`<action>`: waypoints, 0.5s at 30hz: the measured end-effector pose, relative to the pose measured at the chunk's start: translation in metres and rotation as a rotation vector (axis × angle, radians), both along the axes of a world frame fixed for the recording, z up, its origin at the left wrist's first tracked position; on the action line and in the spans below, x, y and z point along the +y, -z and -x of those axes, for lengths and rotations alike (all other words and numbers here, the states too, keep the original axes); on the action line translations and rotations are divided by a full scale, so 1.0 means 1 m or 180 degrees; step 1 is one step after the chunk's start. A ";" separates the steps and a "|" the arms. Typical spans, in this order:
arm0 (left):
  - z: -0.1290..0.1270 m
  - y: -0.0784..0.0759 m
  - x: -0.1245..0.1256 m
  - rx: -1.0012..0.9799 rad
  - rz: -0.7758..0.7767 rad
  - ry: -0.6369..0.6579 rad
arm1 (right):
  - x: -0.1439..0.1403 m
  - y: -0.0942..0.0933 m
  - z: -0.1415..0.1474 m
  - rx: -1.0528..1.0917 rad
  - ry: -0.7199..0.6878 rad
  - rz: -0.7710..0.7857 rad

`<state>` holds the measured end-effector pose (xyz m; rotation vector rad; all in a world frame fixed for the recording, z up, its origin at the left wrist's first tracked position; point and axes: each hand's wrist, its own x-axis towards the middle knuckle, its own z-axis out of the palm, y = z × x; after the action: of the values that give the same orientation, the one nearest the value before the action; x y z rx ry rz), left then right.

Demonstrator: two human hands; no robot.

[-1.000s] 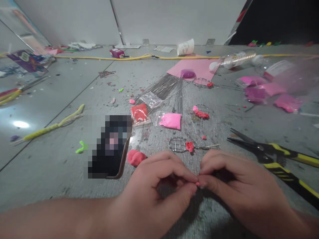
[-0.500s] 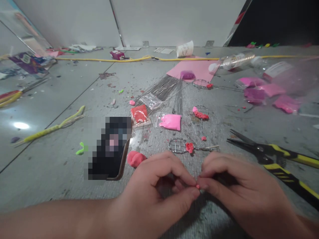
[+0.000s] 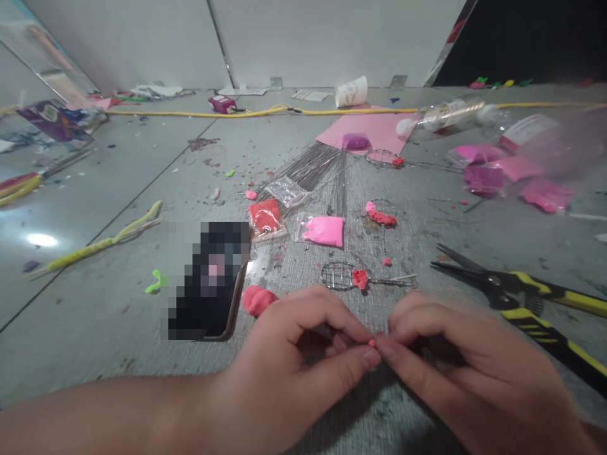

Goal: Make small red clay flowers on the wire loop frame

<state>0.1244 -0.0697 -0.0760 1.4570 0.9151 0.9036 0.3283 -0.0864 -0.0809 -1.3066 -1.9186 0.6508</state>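
Red clay bit (image 3: 372, 343): pinched between left hand (image 3: 303, 354) and right hand (image 3: 465, 366) grips; raised slightly since a second ago, shaping ongoing; wire loop (image 3: 344, 276) near.

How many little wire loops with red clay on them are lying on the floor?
3: one wire loop just beyond the hands, one right of the pink clay bag, one by the pink paper sheet. More may be hidden.

A craft workspace: clay packets (image 3: 324, 230), wire bundle (image 3: 315, 172) and pliers (image 3: 524, 302) litter the floor.
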 end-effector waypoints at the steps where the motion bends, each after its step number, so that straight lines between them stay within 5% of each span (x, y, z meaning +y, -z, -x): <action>1: 0.000 0.000 0.000 -0.0016 0.0060 0.0024 | 0.000 0.000 0.000 -0.0006 -0.0045 0.0005; 9: 0.002 -0.001 0.000 -0.0041 0.0330 0.0162 | 0.001 -0.007 0.006 0.0104 -0.0130 -0.0061; 11: 0.006 -0.002 0.001 0.0244 0.0021 0.0196 | 0.000 -0.008 0.004 0.0099 -0.0120 -0.0069; 15: 0.019 -0.002 0.006 0.1191 -0.1381 0.0770 | 0.000 -0.007 0.000 -0.0070 -0.0031 -0.0041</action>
<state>0.1054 -0.0634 -0.0741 2.1123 0.8135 0.6834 0.3279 -0.0862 -0.0741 -1.3024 -1.9448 0.6304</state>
